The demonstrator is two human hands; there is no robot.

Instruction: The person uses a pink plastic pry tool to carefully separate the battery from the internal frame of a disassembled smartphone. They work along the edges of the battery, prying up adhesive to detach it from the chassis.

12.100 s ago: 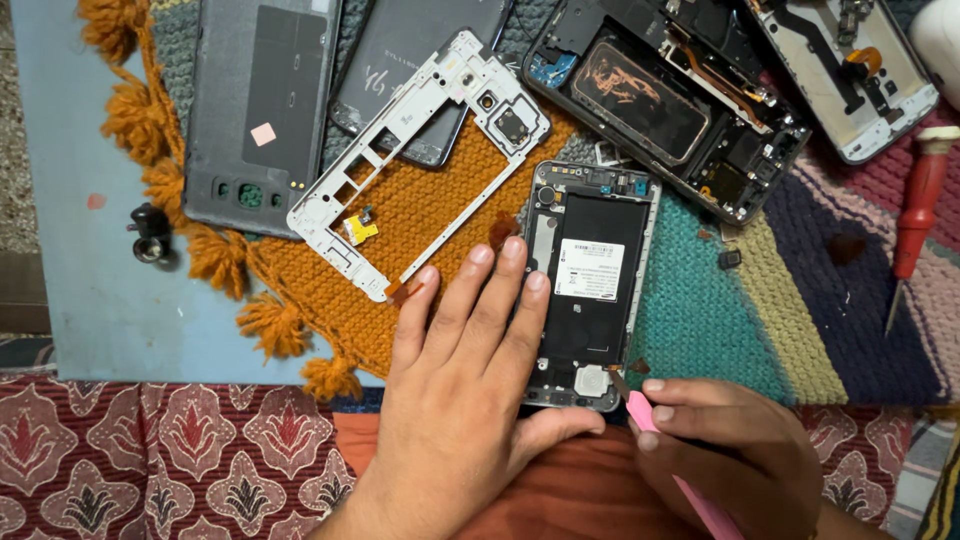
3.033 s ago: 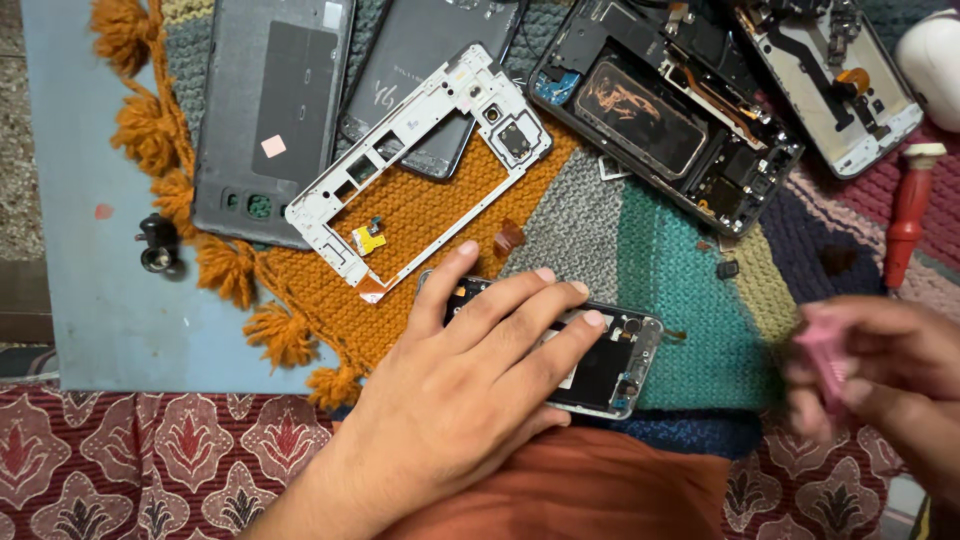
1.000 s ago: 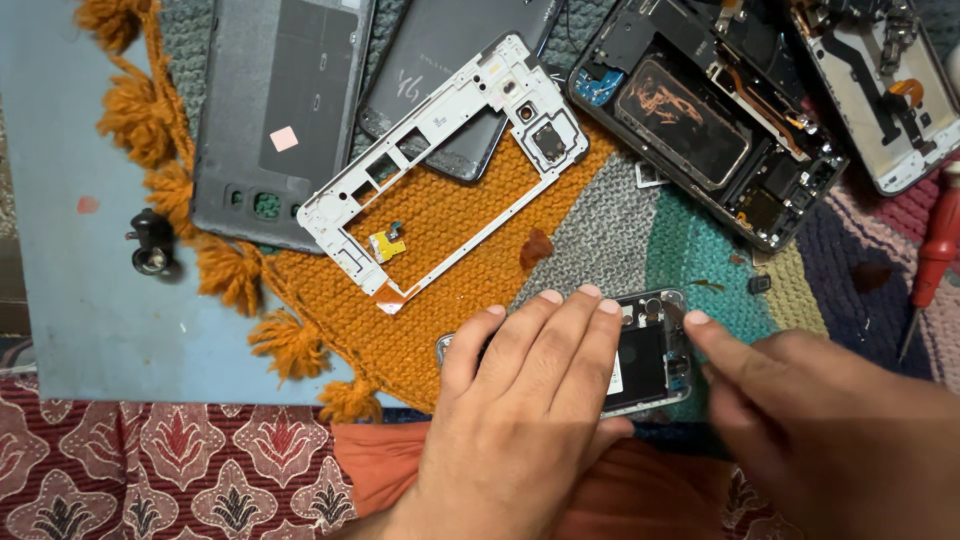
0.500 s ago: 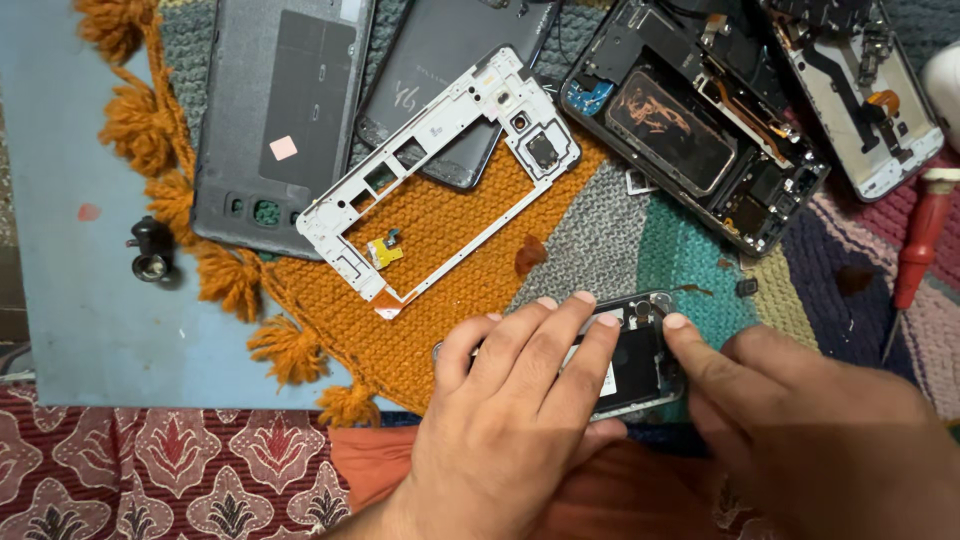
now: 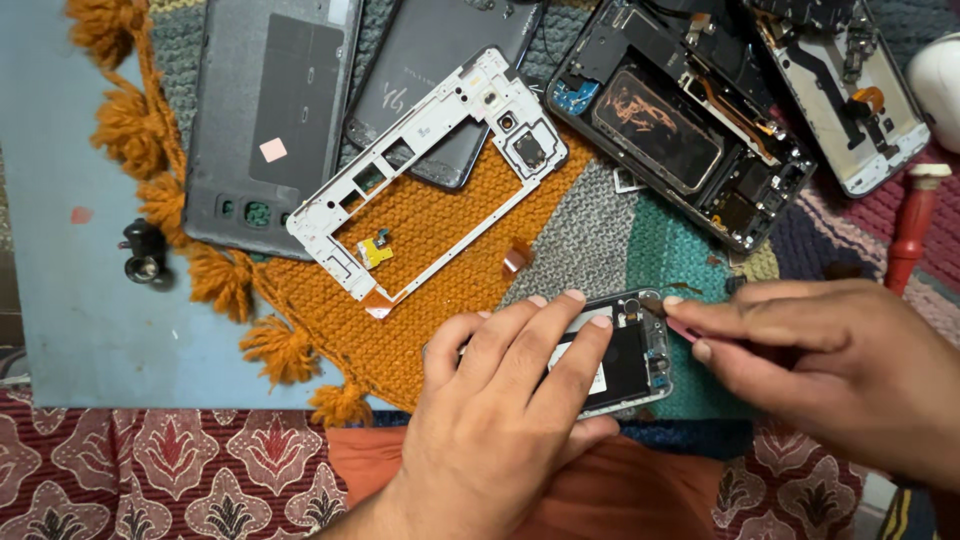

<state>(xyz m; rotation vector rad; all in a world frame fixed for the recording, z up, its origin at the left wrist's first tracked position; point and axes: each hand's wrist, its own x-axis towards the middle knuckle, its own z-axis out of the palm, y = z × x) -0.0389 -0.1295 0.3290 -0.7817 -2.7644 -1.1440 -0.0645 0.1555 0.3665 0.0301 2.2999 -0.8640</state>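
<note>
An opened phone body (image 5: 630, 360) lies on its side on a knitted mat (image 5: 440, 260) near the front edge. My left hand (image 5: 500, 420) lies flat over its left part, fingers spread, pressing it down. My right hand (image 5: 830, 370) comes in from the right and pinches a thin pink pry tool (image 5: 690, 333). The tool's tip touches the phone's upper right corner.
A white phone mid-frame (image 5: 425, 170) lies on the orange part of the mat. Two grey back covers (image 5: 270, 120) and two more opened phones (image 5: 680, 120) lie along the far side. A red-handled screwdriver (image 5: 910, 230) is at the right. A small black part (image 5: 145, 250) sits on the blue surface.
The phone body was turned from upright to sideways and slid right. My right hand came back in from the right with the pink tool and set its tip on the phone's corner.
</note>
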